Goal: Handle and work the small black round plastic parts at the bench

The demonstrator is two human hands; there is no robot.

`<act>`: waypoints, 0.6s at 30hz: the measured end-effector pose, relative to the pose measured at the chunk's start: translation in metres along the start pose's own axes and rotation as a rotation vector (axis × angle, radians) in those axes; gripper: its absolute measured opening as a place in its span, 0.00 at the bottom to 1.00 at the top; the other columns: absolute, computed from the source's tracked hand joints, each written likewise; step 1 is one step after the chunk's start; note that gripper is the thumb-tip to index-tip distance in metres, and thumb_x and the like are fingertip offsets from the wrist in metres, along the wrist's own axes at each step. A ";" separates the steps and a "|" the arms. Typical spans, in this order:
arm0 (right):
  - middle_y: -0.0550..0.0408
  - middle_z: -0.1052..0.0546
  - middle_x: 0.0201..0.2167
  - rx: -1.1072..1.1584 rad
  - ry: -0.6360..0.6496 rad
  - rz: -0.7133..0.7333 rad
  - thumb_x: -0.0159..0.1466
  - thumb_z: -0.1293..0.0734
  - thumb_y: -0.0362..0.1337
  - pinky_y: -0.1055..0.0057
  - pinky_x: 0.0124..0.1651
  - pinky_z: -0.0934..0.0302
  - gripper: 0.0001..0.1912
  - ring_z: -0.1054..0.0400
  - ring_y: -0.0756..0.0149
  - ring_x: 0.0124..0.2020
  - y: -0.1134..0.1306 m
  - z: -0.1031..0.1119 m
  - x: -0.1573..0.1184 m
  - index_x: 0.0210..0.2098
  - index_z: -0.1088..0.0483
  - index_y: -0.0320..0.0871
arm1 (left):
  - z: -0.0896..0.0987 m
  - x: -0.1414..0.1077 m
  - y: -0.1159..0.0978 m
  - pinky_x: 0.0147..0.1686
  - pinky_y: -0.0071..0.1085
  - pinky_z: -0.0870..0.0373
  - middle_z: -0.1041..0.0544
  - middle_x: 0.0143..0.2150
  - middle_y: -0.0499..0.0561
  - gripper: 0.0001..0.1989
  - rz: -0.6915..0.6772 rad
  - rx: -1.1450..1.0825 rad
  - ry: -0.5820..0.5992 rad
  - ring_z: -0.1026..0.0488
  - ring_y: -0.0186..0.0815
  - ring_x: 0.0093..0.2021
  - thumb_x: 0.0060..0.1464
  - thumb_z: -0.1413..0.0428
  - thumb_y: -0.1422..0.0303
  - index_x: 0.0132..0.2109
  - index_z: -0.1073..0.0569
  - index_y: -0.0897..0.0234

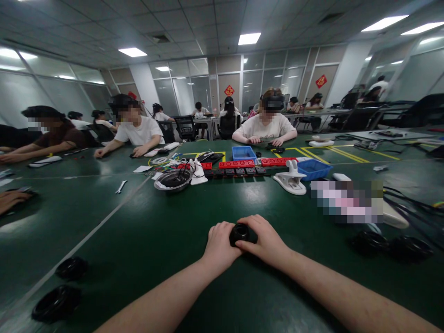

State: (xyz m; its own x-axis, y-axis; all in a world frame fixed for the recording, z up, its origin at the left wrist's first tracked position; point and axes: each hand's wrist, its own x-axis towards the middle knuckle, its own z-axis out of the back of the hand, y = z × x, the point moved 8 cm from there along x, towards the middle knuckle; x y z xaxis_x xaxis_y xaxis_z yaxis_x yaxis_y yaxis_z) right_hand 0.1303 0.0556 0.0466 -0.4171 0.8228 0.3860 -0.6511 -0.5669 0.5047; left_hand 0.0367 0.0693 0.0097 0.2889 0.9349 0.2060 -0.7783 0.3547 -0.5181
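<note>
A small black ring-shaped part point(241, 232) with a round opening on top sits between both hands at the middle of the green table point(166, 282). My left hand point(221, 243) is closed against its left side. From the right, my right hand point(266, 238) curls around it, with the thumb in front and the fingers behind. The part's underside is hidden. Two black coiled rings point(71, 268) lie at the lower left, and two more black rings point(411, 249) lie at the right.
Ahead stand a metal bowl point(172, 181), red socket strips point(237, 164), a white clamp point(291, 178) and a blue tray point(314, 170). A wrench point(121, 187) lies left. Black cables run at the right. Several people sit around the table; a co-worker's hand point(15, 200) rests at far left.
</note>
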 end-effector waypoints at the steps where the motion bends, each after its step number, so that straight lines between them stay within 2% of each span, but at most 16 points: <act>1: 0.53 0.32 0.35 0.015 -0.036 0.006 0.49 0.34 0.41 0.64 0.41 0.44 0.19 0.40 0.62 0.38 -0.001 0.003 0.000 0.39 0.37 0.43 | 0.000 0.000 -0.001 0.37 0.34 0.42 0.32 0.33 0.49 0.14 -0.002 0.003 -0.001 0.36 0.38 0.36 0.37 0.43 0.64 0.35 0.34 0.63; 5: 0.52 0.34 0.39 0.105 -0.188 0.021 0.50 0.36 0.36 0.64 0.44 0.45 0.20 0.41 0.63 0.42 -0.005 0.018 -0.003 0.43 0.41 0.44 | 0.003 -0.001 -0.004 0.36 0.33 0.42 0.32 0.33 0.49 0.17 -0.004 -0.005 0.010 0.36 0.38 0.36 0.36 0.43 0.59 0.35 0.33 0.63; 9: 0.51 0.38 0.43 0.180 -0.212 0.015 0.51 0.40 0.29 0.66 0.47 0.46 0.23 0.43 0.64 0.45 -0.010 0.020 -0.002 0.48 0.44 0.45 | 0.010 0.003 0.001 0.36 0.34 0.42 0.31 0.34 0.49 0.18 0.018 0.018 0.005 0.35 0.39 0.37 0.36 0.43 0.56 0.35 0.32 0.62; 13: 0.53 0.36 0.38 0.194 -0.239 -0.086 0.49 0.39 0.30 0.67 0.44 0.44 0.18 0.41 0.65 0.41 -0.028 0.017 0.000 0.41 0.41 0.43 | 0.019 0.009 0.015 0.37 0.34 0.42 0.31 0.34 0.49 0.19 0.087 0.075 -0.039 0.35 0.39 0.38 0.36 0.44 0.54 0.34 0.32 0.62; 18: 0.56 0.35 0.32 0.202 -0.243 -0.248 0.47 0.37 0.33 0.67 0.39 0.43 0.15 0.40 0.65 0.35 -0.057 0.010 0.001 0.34 0.43 0.43 | 0.018 0.010 0.020 0.39 0.35 0.42 0.31 0.36 0.49 0.20 0.099 0.094 -0.037 0.36 0.39 0.39 0.37 0.45 0.53 0.36 0.33 0.61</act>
State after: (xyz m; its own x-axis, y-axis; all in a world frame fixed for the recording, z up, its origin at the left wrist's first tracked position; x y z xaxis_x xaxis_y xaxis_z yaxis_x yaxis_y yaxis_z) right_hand 0.1733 0.0879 0.0259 -0.0854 0.9156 0.3928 -0.5651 -0.3692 0.7378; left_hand 0.0141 0.0860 0.0164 0.1890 0.9636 0.1891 -0.8512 0.2568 -0.4578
